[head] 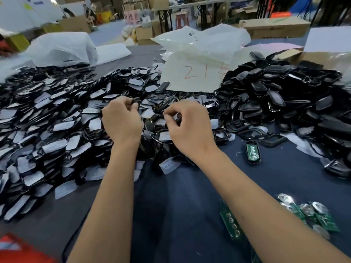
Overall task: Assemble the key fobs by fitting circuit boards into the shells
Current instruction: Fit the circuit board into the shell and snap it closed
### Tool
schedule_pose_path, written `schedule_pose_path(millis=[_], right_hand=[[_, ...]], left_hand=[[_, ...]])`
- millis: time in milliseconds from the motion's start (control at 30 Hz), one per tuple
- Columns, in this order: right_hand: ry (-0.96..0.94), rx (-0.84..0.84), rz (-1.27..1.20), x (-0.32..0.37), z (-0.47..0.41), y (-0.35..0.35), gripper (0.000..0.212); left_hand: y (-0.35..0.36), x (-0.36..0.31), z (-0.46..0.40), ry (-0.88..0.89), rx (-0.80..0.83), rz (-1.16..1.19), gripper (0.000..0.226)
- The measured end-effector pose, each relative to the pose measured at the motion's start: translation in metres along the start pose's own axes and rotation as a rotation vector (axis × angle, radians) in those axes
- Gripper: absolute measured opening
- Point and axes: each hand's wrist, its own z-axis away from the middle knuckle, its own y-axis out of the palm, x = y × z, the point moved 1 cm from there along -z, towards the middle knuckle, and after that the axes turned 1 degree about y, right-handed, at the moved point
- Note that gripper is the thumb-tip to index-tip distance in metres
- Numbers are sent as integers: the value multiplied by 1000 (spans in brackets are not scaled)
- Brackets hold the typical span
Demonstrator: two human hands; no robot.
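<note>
Head view. Your left hand point(121, 118) is curled, fingertips pinching a small glossy black shell point(136, 101) held just above the heap. Your right hand point(187, 126) is curled too, thumb and forefinger pinched on something small and dark; what it is I cannot tell.

Both hands hang over the middle heap of shells point(79, 118): flat black pieces, most faced with pale matte film, lying overlapped like scales. To your right, a second heap point(281, 95) of bare black shells, shiny and rounded.

One shell with a green circuit board point(253, 151) seated in it lies alone on the dark blue cloth surface point(182, 205). Loose green circuit boards point(311, 213) with round silvery cells sit near your right forearm. Crumpled clear plastic bags point(201, 40) behind the heaps.
</note>
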Motion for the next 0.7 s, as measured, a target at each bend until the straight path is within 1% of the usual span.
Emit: schedule_pose_path(millis=[67, 100, 167, 200, 233, 300, 400, 467, 500, 533, 600, 633, 700], right_hand=[[123, -72, -110, -14, 4, -21, 11], [180, -105, -159, -22, 8, -33, 11], [274, -152, -235, -41, 16, -55, 10], [312, -169, -264, -51, 21, -66, 9], [352, -184, -289, -62, 26, -76, 9], [425, -214, -348, -86, 40, -97, 11], [482, -282, -486, -112, 63, -126, 10], [484, -312, -549, -122, 75, -141, 12], [476, -321, -549, -125, 80, -146, 16], [461, -328, -517, -128, 84, -150, 20], [406, -352, -362, -133, 89, -156, 28], [355, -365, -266, -134, 89, -159, 31], [187, -388, -68, -132, 90, -165, 29]], left_hand=[[5, -26, 12, -34, 66, 293, 10], [10, -43, 22, -85, 140, 482, 4], [22, -78, 48, -188, 349, 865, 8], [30, -96, 62, -216, 455, 994, 10], [37, -111, 76, -223, 542, 1065, 11], [53, -136, 103, -216, 665, 1123, 14], [69, -161, 133, -223, 799, 1130, 8], [75, -168, 149, -168, 881, 1109, 7], [77, -169, 155, -122, 905, 1095, 7], [79, -168, 159, -82, 916, 1079, 8], [81, -165, 162, -44, 928, 1051, 9], [81, -164, 161, -61, 939, 1049, 14], [78, -161, 157, -181, 1008, 1080, 28]])
